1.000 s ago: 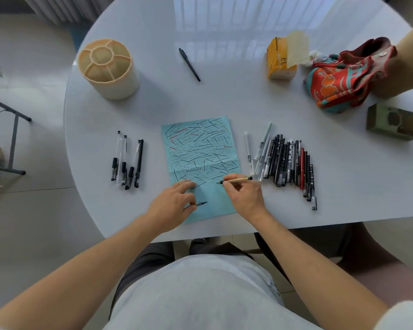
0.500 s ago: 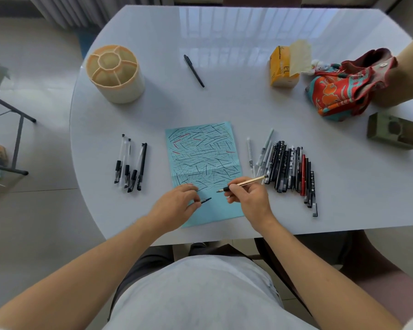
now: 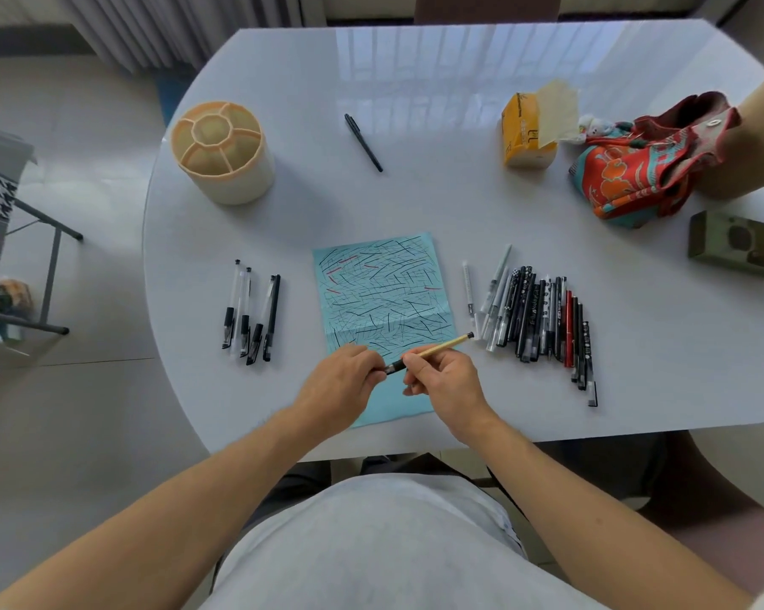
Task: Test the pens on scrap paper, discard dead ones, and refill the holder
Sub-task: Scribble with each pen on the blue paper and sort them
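Your white surface (image 3: 415, 204) carries the cream holder (image 3: 222, 152) far left, the scribbled blue scrap paper (image 3: 382, 297) at centre, a big pen row (image 3: 534, 317) right and four pens (image 3: 251, 317) left. Over the paper's near end, your right hand (image 3: 448, 383) grips a tan pen (image 3: 433, 350); your left hand (image 3: 340, 385) pinches its dark tip end. No legible writing.

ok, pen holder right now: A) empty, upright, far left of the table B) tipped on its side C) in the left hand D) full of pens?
A. The pen holder stands upright at the far left of the table, its compartments showing no pens, while both hands are down at the blue paper with the tan pen.
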Tool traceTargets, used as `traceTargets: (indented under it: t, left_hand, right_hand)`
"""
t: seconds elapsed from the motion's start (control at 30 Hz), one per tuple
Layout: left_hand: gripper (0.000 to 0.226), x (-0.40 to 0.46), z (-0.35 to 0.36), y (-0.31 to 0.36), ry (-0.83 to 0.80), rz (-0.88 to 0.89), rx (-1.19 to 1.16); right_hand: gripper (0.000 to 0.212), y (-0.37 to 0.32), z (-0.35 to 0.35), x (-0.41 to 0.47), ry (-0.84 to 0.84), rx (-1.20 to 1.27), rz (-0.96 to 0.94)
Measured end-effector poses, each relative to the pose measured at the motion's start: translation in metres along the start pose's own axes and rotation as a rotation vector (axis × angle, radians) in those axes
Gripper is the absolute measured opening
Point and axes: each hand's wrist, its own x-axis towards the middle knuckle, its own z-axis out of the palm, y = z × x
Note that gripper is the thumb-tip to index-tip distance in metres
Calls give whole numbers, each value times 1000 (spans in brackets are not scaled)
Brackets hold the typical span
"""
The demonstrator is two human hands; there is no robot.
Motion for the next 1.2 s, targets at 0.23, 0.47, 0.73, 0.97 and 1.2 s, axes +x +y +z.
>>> traceTargets:
  t: [0.23,0.47,0.73,0.97,1.2]
  left_hand:
    - [14,-17,-16,-19,30,-108,-42]
    - [21,-30,-60,-71,285,-561,-116]
    - [28,-43,-68,-127,174,-763,43]
    - [28,-44,-68,-145,102,-837,66]
    - [21,-49,-82,-151,66,-712,-13]
  right_hand:
    - [14,-15,31,16,-124,-141,35]
    - [15,-42,59,65,-103,-204,92]
    - [9,-79,49,144,147,-473,-21]
    - [28,-128,60,233,333,-816,-203]
    - [41,-150,83,303,429,-1007,-209]
